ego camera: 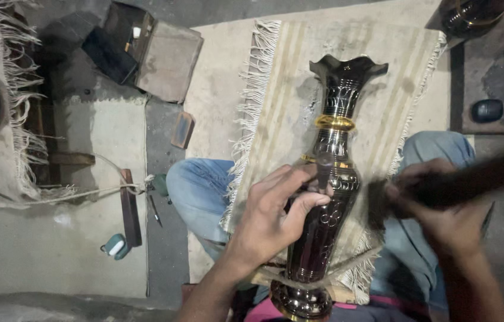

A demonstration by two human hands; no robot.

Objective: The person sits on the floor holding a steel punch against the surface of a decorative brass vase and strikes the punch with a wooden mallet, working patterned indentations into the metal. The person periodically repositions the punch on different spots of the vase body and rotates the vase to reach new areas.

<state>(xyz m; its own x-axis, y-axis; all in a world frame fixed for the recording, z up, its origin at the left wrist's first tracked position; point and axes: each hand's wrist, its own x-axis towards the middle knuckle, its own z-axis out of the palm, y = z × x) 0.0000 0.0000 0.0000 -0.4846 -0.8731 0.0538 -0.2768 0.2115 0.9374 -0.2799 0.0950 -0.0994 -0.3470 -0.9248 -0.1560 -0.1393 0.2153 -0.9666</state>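
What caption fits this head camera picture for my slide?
Left hand holds a small tool against a dark engraved vase while the right hand grips a blurred dark handle.

The setting is presenting as a floor-level craft workshop — the person is sitting cross-legged on a bare concrete floor (168, 256) with a fringed mat (300, 77) lying underneath. An engraved dark metal vase (329, 179) with gold bands is resting across the lap, and an open wooden box (156, 48), small hand tools (155, 209) and a wooden block (183, 129) are lying scattered nearby — typical bench clutter.
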